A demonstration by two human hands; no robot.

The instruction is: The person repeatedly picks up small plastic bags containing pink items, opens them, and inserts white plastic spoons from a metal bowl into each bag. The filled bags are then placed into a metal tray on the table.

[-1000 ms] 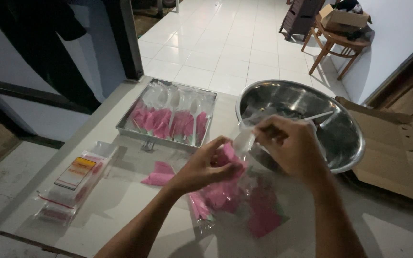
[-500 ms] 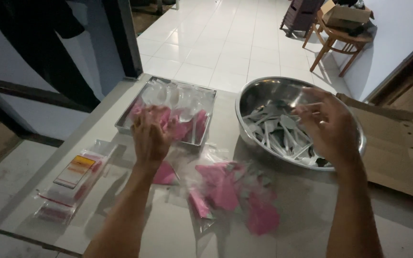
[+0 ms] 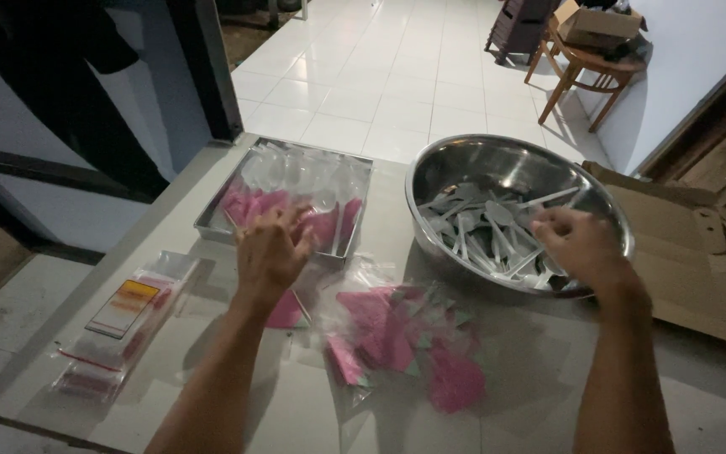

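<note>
My left hand point(image 3: 270, 248) hovers with fingers spread at the front edge of a shallow metal tray point(image 3: 212, 225), holding nothing. The tray holds several clear packets with pink folded napkins point(image 3: 329, 223). My right hand point(image 3: 577, 244) reaches into a large steel bowl point(image 3: 464, 147) full of white plastic spoons point(image 3: 481, 223). Its fingers curl among the spoons, and whether they grip one is unclear. Between my arms, a loose pile of pink napkins in clear plastic point(image 3: 397, 336) lies on the pale tabletop.
A pack of clear bags with an orange label point(image 3: 123, 311) lies at the left near the table edge. Flattened cardboard point(image 3: 699, 269) sits right of the bowl. Beyond the table are white floor tiles and a wooden chair point(image 3: 586, 76) carrying a box.
One second ago both hands held a pink packet over the pile. The left hand then moved to the tray, and the right hand went into the bowl of spoons.
</note>
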